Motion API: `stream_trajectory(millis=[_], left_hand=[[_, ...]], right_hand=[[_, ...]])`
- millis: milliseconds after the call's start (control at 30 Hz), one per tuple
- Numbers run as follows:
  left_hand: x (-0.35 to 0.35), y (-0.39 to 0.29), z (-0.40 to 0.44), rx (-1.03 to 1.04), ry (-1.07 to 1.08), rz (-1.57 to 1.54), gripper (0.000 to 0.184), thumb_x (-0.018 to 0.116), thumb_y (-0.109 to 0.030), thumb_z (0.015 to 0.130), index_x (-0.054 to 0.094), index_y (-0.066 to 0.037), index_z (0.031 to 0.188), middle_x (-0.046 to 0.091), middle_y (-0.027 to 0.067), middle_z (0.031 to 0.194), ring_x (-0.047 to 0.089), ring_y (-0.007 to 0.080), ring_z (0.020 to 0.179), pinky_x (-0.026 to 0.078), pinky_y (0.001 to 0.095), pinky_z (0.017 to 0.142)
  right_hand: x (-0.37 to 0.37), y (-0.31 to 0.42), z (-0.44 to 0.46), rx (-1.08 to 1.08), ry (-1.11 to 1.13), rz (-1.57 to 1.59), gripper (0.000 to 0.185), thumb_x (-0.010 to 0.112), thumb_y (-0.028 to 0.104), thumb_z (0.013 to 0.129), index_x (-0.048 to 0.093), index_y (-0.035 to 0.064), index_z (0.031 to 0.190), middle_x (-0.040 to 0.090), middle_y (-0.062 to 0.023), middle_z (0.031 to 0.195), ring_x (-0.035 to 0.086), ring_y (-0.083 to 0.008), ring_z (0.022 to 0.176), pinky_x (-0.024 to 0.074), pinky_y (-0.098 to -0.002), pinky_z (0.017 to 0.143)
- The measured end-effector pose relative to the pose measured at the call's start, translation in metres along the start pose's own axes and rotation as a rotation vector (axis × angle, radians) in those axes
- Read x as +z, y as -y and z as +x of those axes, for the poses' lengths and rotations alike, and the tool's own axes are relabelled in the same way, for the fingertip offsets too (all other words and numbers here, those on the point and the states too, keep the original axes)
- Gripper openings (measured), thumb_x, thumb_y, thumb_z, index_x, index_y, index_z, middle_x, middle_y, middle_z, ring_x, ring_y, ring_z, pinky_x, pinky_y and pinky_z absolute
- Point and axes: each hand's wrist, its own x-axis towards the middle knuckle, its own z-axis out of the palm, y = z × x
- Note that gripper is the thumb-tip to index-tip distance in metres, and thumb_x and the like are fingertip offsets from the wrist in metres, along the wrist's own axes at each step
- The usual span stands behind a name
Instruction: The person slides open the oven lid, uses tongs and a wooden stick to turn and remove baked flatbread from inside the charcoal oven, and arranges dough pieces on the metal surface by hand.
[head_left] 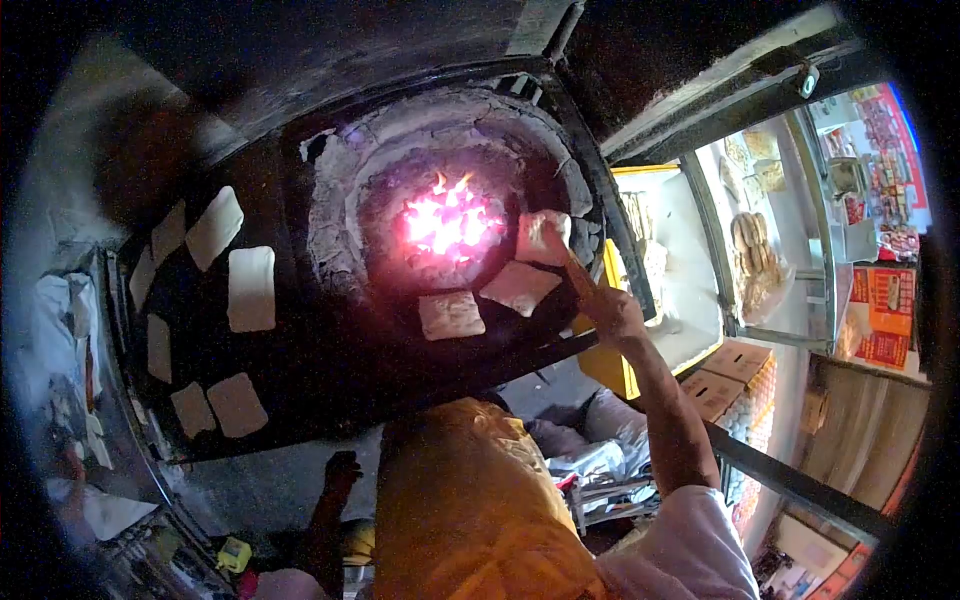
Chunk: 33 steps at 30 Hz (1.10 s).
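My right hand (617, 318) is closed round the handle of a wooden tool (582, 278), whose far end reaches a flatbread (543, 238) beside the glowing coals (452, 222). Two more flatbreads, one (522, 288) tilted and one (451, 315) nearer me, lie along the rim of the round fire pit. My left hand (343, 472) hangs low in shadow in front of the dark griddle (330, 390); its fingers are too dark to read. On the griddle's left part lie several pale rectangular flatbreads (251, 289).
A lit glass case (685, 300) with breads stands at the right, cardboard boxes (728, 378) below it. Wrapped bags (600, 430) lie under the griddle's right edge. A yellow object (234, 554) is at the lower left. A dark metal hood hangs above.
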Motion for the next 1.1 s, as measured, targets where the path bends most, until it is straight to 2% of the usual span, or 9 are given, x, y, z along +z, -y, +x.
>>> stream_trajectory(millis=[67,167,233,367,467,733,867,933,1100], left_hand=[[0.001,0.003,0.001,0.053,0.02,-0.063,0.044,0.072,-0.026,0.094,0.059,0.001,0.126,0.068,0.0163,0.101,0.068,0.0268,0.079,0.059,0.0423,0.065],[0.001,-0.005,0.011,0.065,0.018,-0.074,0.044,0.074,-0.024,0.091,0.06,0.0,0.126,0.068,0.0168,0.103,0.068,0.027,0.081,0.06,0.0422,0.064],[0.006,-0.007,0.019,0.08,0.057,-0.074,0.045,0.074,-0.025,0.091,0.059,-0.001,0.127,0.067,0.0165,0.104,0.068,0.0274,0.082,0.06,0.0424,0.064],[0.021,-0.017,0.04,0.09,0.161,-0.08,0.047,0.074,-0.026,0.091,0.058,-0.003,0.13,0.067,0.0159,0.107,0.068,0.0282,0.083,0.06,0.0428,0.065],[0.031,-0.014,0.051,0.071,0.226,-0.093,0.049,0.073,-0.027,0.092,0.057,-0.004,0.132,0.066,0.0155,0.109,0.068,0.0289,0.083,0.06,0.0432,0.066],[0.01,0.003,0.068,-0.014,0.287,-0.167,0.052,0.072,-0.031,0.093,0.056,-0.01,0.138,0.066,0.0128,0.107,0.067,0.0297,0.082,0.059,0.0438,0.066],[0.022,-0.032,0.067,0.128,0.137,-0.081,0.051,0.07,-0.033,0.094,0.056,-0.015,0.139,0.067,0.0079,0.087,0.066,0.0276,0.073,0.056,0.0431,0.063],[0.016,-0.05,0.077,0.285,0.17,0.942,0.043,0.067,-0.031,0.097,0.059,-0.012,0.135,0.064,0.0049,0.079,0.06,0.023,0.066,0.05,0.0385,0.062],[0.033,-0.135,-0.008,0.314,0.225,0.995,0.018,0.063,-0.019,0.097,0.067,-0.007,0.11,0.064,0.0018,0.08,0.058,0.0168,0.067,0.048,0.0359,0.06]], right_hand=[[-0.002,0.004,-0.019,0.107,-0.063,-0.095,0.029,0.073,0.033,0.092,0.07,0.0045,0.094,0.068,-0.0064,0.074,0.063,-0.0159,0.064,0.0492,-0.0333,0.058],[-0.05,0.073,-0.074,0.33,0.017,0.697,0.031,0.069,0.03,0.095,0.065,-0.0007,0.096,0.062,-0.0038,0.075,0.058,-0.0145,0.065,0.0474,-0.0314,0.058],[-0.066,0.081,-0.107,0.343,-0.139,0.774,0.035,0.065,0.031,0.096,0.062,-0.0028,0.102,0.061,-0.0048,0.078,0.056,-0.0157,0.063,0.0477,-0.0314,0.06],[-0.094,0.034,-0.161,0.358,-0.304,0.928,0.06,0.05,0.057,0.1,0.061,-0.0014,0.107,0.06,-0.0074,0.075,0.059,-0.0186,0.065,0.0494,-0.0333,0.06],[-0.062,-0.053,-0.2,0.579,-0.605,1.118,0.057,0.049,0.059,0.1,0.058,0.003,0.103,0.059,-0.0073,0.078,0.058,-0.02,0.063,0.0486,-0.0346,0.056],[0.144,-0.223,-0.404,1.083,-0.459,1.175,0.037,0.068,0.041,0.094,0.055,0.008,0.083,0.05,-0.0013,0.061,0.05,-0.0171,0.047,0.0363,-0.0371,0.039],[0.151,-0.142,-0.439,1.112,-0.34,0.898,0.038,0.07,0.039,0.091,0.066,0.0009,0.093,0.058,-0.0048,0.065,0.057,-0.0186,0.052,0.0451,-0.0352,0.046],[0.192,-0.147,-0.459,1.165,-0.258,0.85,0.041,0.07,0.04,0.091,0.065,0.0,0.091,0.06,-0.0061,0.066,0.058,-0.0185,0.052,0.045,-0.0359,0.045],[0.275,-0.102,-0.511,1.185,-0.189,0.92,0.049,0.067,0.047,0.09,0.066,-0.0015,0.093,0.06,-0.009,0.065,0.059,-0.0234,0.053,0.0459,-0.041,0.047]])
